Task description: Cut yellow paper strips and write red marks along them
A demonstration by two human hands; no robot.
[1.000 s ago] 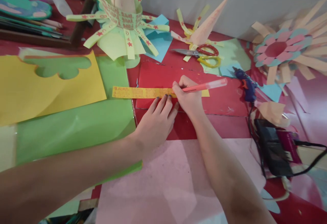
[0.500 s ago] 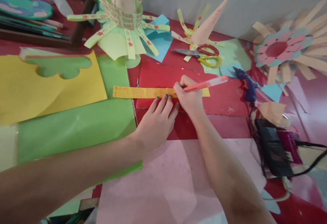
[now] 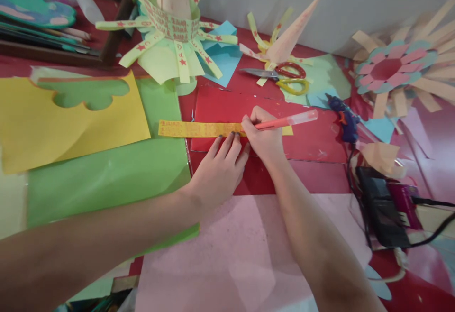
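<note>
A narrow yellow paper strip (image 3: 199,129) lies across a red sheet (image 3: 313,136), its left end over a green sheet (image 3: 106,174). Reddish writing covers the strip's left part. My right hand (image 3: 265,134) is closed round a red pen (image 3: 280,121), whose tip is hidden behind the fingers at the strip. My left hand (image 3: 222,167) lies flat with fingers spread, fingertips on the strip's lower edge. On the left is a yellow sheet (image 3: 71,132) with a scalloped cut-out.
Scissors (image 3: 275,74) and paper crafts with cones (image 3: 174,27) stand behind. A blue glue gun (image 3: 344,120), a black power strip (image 3: 382,207) with cables, and a paper flower (image 3: 387,68) are at the right. A tray (image 3: 106,46) holds brushes.
The whole view has shifted very slightly. Both hands, the pen and the strip keep nearly the same places relative to one another.
</note>
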